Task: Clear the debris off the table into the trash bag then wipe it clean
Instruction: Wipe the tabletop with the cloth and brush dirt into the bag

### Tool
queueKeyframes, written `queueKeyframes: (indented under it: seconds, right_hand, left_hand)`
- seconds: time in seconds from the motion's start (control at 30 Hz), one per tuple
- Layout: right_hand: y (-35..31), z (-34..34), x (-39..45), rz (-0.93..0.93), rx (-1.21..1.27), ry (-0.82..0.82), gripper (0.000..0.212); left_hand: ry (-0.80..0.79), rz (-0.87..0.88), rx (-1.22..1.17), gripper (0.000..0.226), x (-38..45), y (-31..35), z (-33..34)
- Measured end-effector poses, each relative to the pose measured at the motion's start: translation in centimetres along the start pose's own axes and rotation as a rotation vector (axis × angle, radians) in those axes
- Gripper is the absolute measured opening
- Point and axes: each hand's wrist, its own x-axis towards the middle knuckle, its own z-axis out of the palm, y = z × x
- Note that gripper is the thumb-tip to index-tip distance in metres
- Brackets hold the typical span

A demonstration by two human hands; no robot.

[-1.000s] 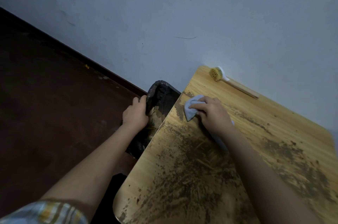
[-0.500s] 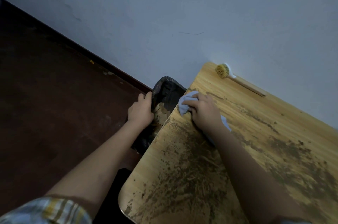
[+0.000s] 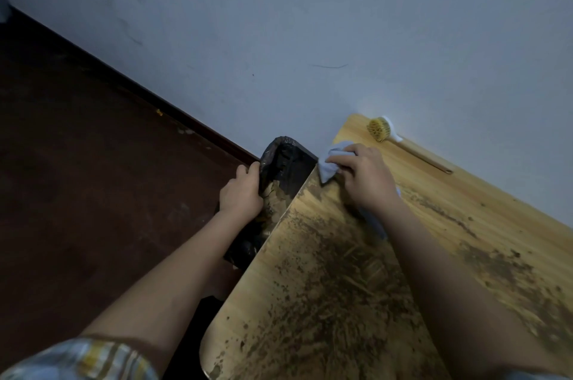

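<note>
Head view: left hand (image 3: 240, 193) grip pinches the black trash bag (image 3: 280, 159) rim at the counter (image 3: 465, 209) edge, right hand (image 3: 364, 178) clutches cloth (image 3: 328, 162) there, most dirt debris (image 3: 335, 271) left unswept.

Wooden table (image 3: 356, 336) with debris (image 3: 338, 268), cloth (image 3: 328, 162), brush (image 3: 379, 129).

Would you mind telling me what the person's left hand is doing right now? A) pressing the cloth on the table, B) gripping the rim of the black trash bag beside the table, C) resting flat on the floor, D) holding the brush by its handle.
B: the left hand grips the rim of the black trash bag at the table edge, while the right hand holds the cloth.
</note>
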Motion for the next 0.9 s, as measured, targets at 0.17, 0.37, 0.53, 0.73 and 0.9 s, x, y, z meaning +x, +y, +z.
queueKeyframes:
  seconds: [0.17, 0.37, 0.53, 0.73, 0.9]
  right_hand:
    - [1.6, 0.7, -0.8, 0.019, -0.095, -0.134, 0.035]
    - [-0.5, 3.3, -0.4, -0.033, -0.058, -0.112, 0.036]
    - [-2.2, 3.2, 0.1, -0.088, -0.012, -0.078, 0.038]
    - [-1.2, 0.3, -1.3, -0.103, 0.032, -0.020, 0.037]
    - [1.3, -1.3, -3.7, -0.044, 0.010, -0.021, 0.037]
  left_hand:
    - [0.006, -0.002, -0.010, 0.064, 0.3, 0.2, 0.2]
    - [0.018, -0.039, -0.019, 0.065, 0.0, -0.1, 0.8]
    - [0.024, -0.047, -0.006, 0.065, -0.8, -0.5, 0.9]
    - [0.020, -0.019, -0.001, 0.065, -1.6, -1.0, 0.5]
    - [0.029, -0.003, 0.009, 0.063, -2.2, -0.9, 0.5]
